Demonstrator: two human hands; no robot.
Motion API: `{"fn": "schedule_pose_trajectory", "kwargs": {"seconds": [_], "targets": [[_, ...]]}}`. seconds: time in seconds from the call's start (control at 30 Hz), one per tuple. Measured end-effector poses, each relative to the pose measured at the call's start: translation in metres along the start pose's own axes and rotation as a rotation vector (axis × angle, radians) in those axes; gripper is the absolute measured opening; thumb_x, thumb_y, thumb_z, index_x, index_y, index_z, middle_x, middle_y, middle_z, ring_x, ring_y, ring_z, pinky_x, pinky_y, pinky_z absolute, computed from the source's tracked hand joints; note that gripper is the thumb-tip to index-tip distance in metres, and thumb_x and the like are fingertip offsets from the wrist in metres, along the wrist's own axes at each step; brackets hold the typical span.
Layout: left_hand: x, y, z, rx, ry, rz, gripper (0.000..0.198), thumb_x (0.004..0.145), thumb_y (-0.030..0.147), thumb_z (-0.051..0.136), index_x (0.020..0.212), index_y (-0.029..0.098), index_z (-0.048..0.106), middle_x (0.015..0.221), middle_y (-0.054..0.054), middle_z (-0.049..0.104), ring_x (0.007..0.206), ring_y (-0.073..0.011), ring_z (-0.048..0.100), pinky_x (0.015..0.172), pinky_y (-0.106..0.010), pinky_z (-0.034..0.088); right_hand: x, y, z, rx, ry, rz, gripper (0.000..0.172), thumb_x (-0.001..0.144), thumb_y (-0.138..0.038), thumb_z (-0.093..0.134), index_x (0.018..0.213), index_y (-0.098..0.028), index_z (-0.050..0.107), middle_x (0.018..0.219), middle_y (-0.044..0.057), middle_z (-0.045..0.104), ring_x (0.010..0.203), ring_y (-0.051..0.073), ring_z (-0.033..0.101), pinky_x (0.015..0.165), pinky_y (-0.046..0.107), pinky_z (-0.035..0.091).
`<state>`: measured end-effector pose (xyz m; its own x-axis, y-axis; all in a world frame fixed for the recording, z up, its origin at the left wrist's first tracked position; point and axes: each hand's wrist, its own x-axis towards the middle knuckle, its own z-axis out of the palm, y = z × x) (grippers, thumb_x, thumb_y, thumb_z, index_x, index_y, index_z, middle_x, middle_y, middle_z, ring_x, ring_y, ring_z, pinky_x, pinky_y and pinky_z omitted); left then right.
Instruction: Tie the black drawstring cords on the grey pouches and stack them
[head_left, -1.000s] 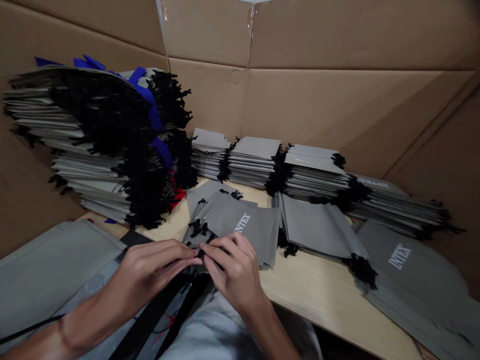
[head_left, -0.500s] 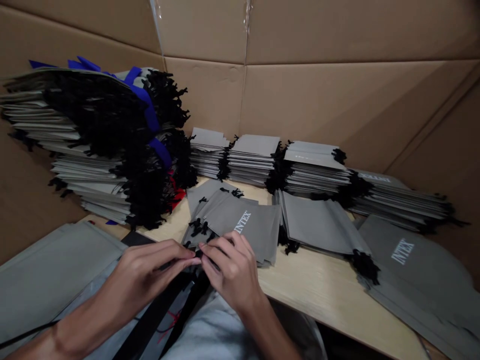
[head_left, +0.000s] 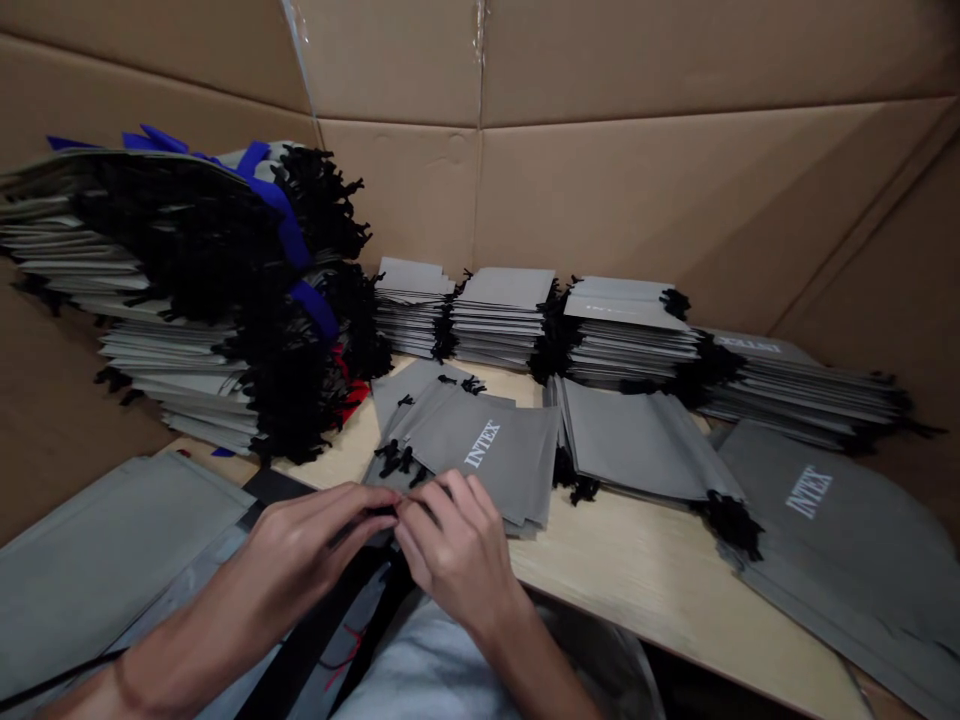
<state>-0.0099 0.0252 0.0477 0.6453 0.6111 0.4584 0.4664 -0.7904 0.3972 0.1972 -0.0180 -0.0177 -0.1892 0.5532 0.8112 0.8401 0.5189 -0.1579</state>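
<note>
- My left hand and right hand meet at a black drawstring, fingers curled; I cannot tell which grips it.
- Gray bags lie just ahead on the wooden table.

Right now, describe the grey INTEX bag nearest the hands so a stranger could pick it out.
On the pale wooden table, find the loose pile of grey drawstring bags just beyond the person's left hand and right hand. Its top bag shows white INTEX lettering; the other loose printed bag lies far right.
</note>
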Motion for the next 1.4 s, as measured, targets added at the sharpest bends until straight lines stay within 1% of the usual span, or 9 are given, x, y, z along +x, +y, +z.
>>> {"fn": "schedule_pose_trajectory", "kwargs": {"seconds": [0.13, 0.37, 0.53, 0.67, 0.8, 0.93, 1.13, 1.27, 1.4], "targets": [[0.005, 0.004, -0.001, -0.009, -0.017, -0.060, 0.007, 0.104, 0.029, 0.071, 0.111, 0.028, 0.073, 0.100, 0.001, 0.086, 0.084, -0.0192, 0.085, 0.077, -0.023, 0.066, 0.002, 0.000, 0.002, -0.009, -0.033, -0.021, 0.013, 0.101, -0.014, 0.068, 0.091, -0.022, 0.066, 0.088, 0.004, 0.070, 0.084, 0.024, 0.055, 0.073, 0.040, 0.039], [0.001, 0.005, 0.001, -0.018, -0.134, -0.115, 0.004, 0.107, 0.026, 0.062, 0.108, 0.028, 0.059, 0.096, 0.003, 0.076, 0.078, -0.0139, 0.075, 0.075, -0.020, 0.059, 0.000, -0.004, 0.008, 0.002, -0.036, -0.012, 0.015, 0.095, -0.008, 0.064, 0.089, -0.021, 0.065, 0.084, 0.003, 0.064, 0.081, 0.023, 0.052, 0.071, 0.040, 0.037], [-0.006, 0.005, -0.001, -0.022, -0.087, -0.103, 0.010, 0.102, 0.022, 0.064, 0.103, 0.028, 0.056, 0.094, 0.004, 0.075, 0.075, -0.0142, 0.072, 0.072, -0.020, 0.057, -0.002, -0.004, 0.009, 0.025, -0.060, 0.021, 0.018, 0.098, -0.009, 0.064, 0.086, -0.022, 0.063, 0.083, 0.003, 0.063, 0.082, 0.023, 0.053, 0.073, 0.039, 0.037], [-0.009, -0.001, -0.004, -0.010, -0.070, -0.100, 0.007, 0.107, 0.025, 0.063, 0.111, 0.029, 0.059, 0.099, 0.002, 0.078, 0.083, -0.0150, 0.078, 0.075, -0.020, 0.059, -0.004, -0.003, 0.009, 0.108, -0.096, 0.086, 0.013, 0.107, -0.013, 0.061, 0.099, -0.021, 0.068, 0.092, 0.003, 0.069, 0.087, 0.023, 0.058, 0.077, 0.038, 0.042], [-0.007, -0.005, -0.004, -0.033, -0.013, -0.075, 0.007, 0.106, 0.025, 0.067, 0.108, 0.028, 0.061, 0.095, 0.004, 0.079, 0.080, -0.0136, 0.080, 0.074, -0.018, 0.061, -0.004, -0.002, 0.009, 0.174, -0.119, 0.141, 0.009, 0.110, -0.018, 0.064, 0.115, -0.021, 0.070, 0.103, 0.005, 0.074, 0.094, 0.024, 0.061, 0.082, 0.038, 0.047], [-0.009, -0.008, -0.002, -0.079, 0.011, -0.101, 0.007, 0.105, 0.028, 0.071, 0.109, 0.029, 0.065, 0.095, 0.005, 0.079, 0.081, -0.0139, 0.081, 0.077, -0.018, 0.063, -0.004, -0.003, 0.007, 0.154, -0.115, 0.092, 0.011, 0.111, -0.021, 0.066, 0.119, -0.024, 0.072, 0.104, 0.004, 0.075, 0.093, 0.023, 0.061, 0.079, 0.038, 0.045], [-0.017, -0.010, 0.002, -0.142, -0.080, -0.194, 0.008, 0.106, 0.028, 0.070, 0.112, 0.028, 0.064, 0.102, 0.003, 0.079, 0.090, -0.0147, 0.081, 0.078, -0.018, 0.063, -0.005, -0.004, 0.009, 0.086, -0.109, -0.024, 0.013, 0.109, -0.015, 0.064, 0.099, -0.020, 0.070, 0.091, 0.003, 0.071, 0.086, 0.022, 0.055, 0.074, 0.039, 0.040], [-0.019, -0.009, 0.006, -0.107, -0.112, -0.204, 0.008, 0.106, 0.028, 0.063, 0.105, 0.026, 0.055, 0.096, 0.002, 0.075, 0.081, -0.0132, 0.075, 0.063, -0.016, 0.056, -0.007, -0.006, 0.013, 0.050, -0.121, -0.078, 0.016, 0.100, -0.009, 0.065, 0.089, -0.020, 0.065, 0.086, 0.002, 0.065, 0.083, 0.023, 0.050, 0.072, 0.040, 0.037], [-0.017, -0.006, 0.009, -0.096, -0.111, -0.189, 0.020, 0.104, 0.023, 0.060, 0.097, 0.028, 0.042, 0.098, 0.001, 0.074, 0.082, -0.0112, 0.070, 0.071, -0.016, 0.057, -0.008, -0.006, 0.017, 0.046, -0.126, -0.111, 0.015, 0.095, -0.004, 0.063, 0.092, -0.019, 0.065, 0.086, 0.002, 0.062, 0.083, 0.022, 0.049, 0.072, 0.040, 0.037]]}}
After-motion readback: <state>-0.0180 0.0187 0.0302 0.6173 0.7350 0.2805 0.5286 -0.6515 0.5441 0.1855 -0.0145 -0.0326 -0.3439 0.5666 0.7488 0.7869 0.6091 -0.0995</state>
